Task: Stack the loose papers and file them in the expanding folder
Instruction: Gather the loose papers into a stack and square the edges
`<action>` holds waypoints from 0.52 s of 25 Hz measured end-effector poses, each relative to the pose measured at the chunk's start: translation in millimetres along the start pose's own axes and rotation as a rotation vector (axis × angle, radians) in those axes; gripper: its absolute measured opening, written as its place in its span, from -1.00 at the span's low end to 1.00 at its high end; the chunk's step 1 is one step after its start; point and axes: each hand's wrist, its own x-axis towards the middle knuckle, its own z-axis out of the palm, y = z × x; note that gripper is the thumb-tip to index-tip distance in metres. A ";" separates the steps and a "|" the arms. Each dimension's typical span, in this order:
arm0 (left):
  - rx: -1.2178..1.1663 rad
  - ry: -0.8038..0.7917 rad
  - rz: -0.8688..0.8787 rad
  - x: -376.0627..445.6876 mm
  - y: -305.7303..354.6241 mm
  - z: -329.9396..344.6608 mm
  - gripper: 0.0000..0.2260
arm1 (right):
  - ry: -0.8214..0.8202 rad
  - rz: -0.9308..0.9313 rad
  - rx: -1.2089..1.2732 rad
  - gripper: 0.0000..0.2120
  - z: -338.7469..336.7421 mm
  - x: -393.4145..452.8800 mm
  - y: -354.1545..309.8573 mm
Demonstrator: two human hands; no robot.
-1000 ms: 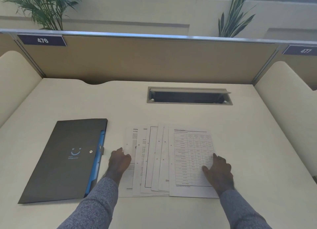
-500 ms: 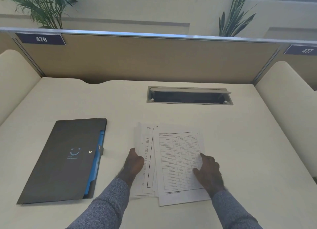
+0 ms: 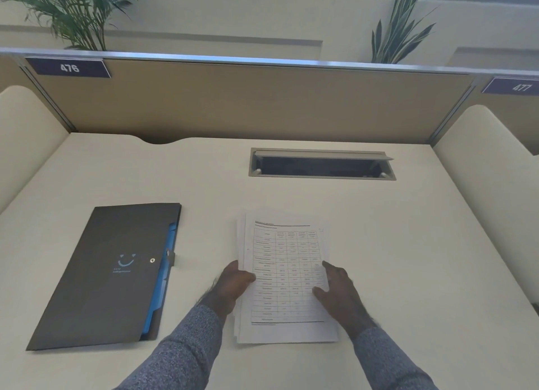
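Note:
The loose papers [image 3: 284, 261] lie gathered into one rough pile on the desk's middle, a sheet with a printed table on top. Sheet edges still stick out a little on the pile's left side. My left hand [image 3: 233, 284] presses against the pile's left edge, thumb on the top sheet. My right hand [image 3: 338, 293] rests on the pile's right edge with fingers spread. The dark grey expanding folder [image 3: 110, 270] lies closed to the left, its blue pockets showing along the right side, apart from both hands.
A cream desk [image 3: 408, 243] is bounded by a tan partition [image 3: 262, 103] at the back and cream side panels. A recessed cable tray [image 3: 320, 165] with an open lid sits behind the papers. Plants stand beyond the partition.
The papers were fanned out across the desk; both hands have pushed inward and squeezed them into one narrow pile. The folder has stayed where it was.

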 end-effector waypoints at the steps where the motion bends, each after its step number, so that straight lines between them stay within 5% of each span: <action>1: 0.014 -0.007 0.005 0.9 -2.1 0.1 -0.64 | -0.010 -0.012 0.014 -0.32 1.6 0.3 0.6; 10: -0.015 -0.164 0.099 -2.5 -3.1 -12.6 -0.67 | 0.032 0.061 0.451 -0.10 -11.8 0.9 4.3; 13: -0.090 -0.263 0.145 -5.3 0.8 -14.6 -0.64 | -0.124 0.009 0.695 -0.28 -28.2 0.1 4.0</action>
